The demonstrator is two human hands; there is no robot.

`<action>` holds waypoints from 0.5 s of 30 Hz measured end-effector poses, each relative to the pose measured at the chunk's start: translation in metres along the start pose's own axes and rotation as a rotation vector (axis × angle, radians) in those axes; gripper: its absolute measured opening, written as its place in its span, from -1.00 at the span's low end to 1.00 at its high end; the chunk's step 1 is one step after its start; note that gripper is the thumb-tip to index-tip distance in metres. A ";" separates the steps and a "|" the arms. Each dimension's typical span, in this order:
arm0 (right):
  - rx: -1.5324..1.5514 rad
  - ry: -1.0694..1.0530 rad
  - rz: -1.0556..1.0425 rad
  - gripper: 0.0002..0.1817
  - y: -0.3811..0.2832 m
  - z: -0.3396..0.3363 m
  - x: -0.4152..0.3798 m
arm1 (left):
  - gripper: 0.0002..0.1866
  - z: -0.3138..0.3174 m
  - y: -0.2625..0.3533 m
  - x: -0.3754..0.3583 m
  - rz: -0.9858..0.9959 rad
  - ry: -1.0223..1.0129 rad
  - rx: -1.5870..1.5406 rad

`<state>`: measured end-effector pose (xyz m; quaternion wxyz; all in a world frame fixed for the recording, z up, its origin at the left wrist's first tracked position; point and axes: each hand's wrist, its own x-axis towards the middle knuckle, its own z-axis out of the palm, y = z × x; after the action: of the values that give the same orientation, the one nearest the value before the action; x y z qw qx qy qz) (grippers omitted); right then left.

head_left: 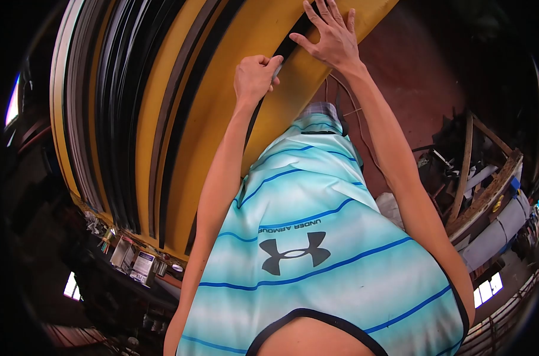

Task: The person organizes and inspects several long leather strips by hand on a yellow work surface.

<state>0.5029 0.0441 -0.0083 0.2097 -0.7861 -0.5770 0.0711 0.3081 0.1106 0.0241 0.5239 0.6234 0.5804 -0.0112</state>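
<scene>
My left hand point(256, 80) is closed, thumb pressed to the curled fingers, around a small grey piece point(276, 72) whose kind I cannot tell. It is over a narrow black strip point(291, 41) that runs lengthwise along a yellow-topped work surface point(222, 101). To the right and farther out, my right hand point(333, 37) lies with fingers spread by the same strip, close to the edge of the yellow surface. Nothing shows in its grasp.
Long black strips point(127, 89) and grey-brown strips point(177, 89) lie side by side toward the left. Cans point(142, 267) stand beyond the far-left edge. A wooden frame point(486, 190) with scraps and a grey roll point(496, 231) are at right, beside the reddish floor point(409, 83).
</scene>
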 end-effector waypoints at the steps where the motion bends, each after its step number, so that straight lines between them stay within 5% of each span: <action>1: 0.003 0.003 0.001 -0.06 0.000 0.000 0.000 | -0.59 0.000 0.000 0.000 0.001 0.004 -0.006; 15: 0.006 -0.023 0.021 -0.03 0.000 0.002 0.000 | -0.58 -0.003 0.007 -0.003 -0.026 0.012 0.074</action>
<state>0.5020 0.0445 -0.0101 0.2048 -0.7907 -0.5708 0.0839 0.3101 0.1117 0.0317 0.4969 0.6348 0.5906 -0.0358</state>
